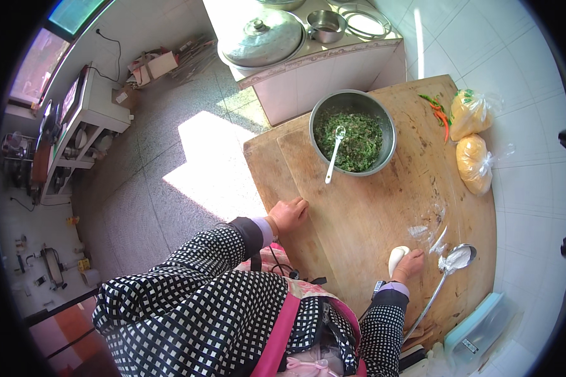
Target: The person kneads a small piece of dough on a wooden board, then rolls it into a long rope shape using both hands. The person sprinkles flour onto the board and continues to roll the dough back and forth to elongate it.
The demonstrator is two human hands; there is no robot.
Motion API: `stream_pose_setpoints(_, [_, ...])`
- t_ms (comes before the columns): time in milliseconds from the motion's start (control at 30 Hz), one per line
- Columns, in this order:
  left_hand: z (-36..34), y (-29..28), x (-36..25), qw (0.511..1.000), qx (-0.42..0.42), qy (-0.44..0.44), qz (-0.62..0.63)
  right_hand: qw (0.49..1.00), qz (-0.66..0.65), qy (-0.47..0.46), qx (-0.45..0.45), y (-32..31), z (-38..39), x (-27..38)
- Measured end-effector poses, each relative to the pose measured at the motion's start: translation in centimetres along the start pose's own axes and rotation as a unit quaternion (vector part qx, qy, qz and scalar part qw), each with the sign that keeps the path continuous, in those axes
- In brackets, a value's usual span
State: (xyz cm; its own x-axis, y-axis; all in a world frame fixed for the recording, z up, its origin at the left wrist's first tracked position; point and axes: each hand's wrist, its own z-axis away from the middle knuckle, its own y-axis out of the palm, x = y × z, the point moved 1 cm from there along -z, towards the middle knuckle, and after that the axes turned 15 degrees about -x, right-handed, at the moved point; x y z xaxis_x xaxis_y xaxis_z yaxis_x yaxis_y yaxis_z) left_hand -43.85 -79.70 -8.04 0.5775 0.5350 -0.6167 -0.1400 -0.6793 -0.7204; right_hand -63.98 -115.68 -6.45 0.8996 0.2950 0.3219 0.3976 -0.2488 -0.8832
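Observation:
My right hand is closed over one end of a smooth white piece of dough on the wooden board; the fingers partly hide the dough. My left hand rests at the board's left edge, its fingers curled in and nothing visible in them. Beyond the hands stands a metal bowl of chopped green filling. A white spoon lies in it, its handle over the near rim. Right of my right hand, a long-handled metal ladle holds white flour, with more flour smeared on the board.
Two knotted plastic bags of yellow crumbly food sit by the tiled wall, next to red and green chilli peppers. A clear plastic box is at the near right. Behind the board, a counter carries a large lidded pot and a saucepan.

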Motion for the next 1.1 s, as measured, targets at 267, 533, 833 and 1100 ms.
stream_pose_setpoints(267, [0.2,0.1,0.5,0.999,-0.011,-0.003,0.032,0.975,0.113,-0.06,0.18,-5.1,-1.3,3.9])
stream_pose_setpoints(533, [0.4,0.5,0.8,0.999,0.001,-0.019,0.044,0.992,0.028,-0.118,-0.043,-2.7,7.8,1.8])
stream_pose_setpoints(833, [0.2,0.2,0.9,0.998,0.016,-0.029,0.057,0.994,-0.109,-0.012,-0.004,-7.0,19.4,-0.2])
stream_pose_setpoints(1100, [0.1,0.0,0.6,0.998,0.029,-0.027,0.047,0.97,-0.036,-0.197,-0.136,-4.7,15.9,1.4])
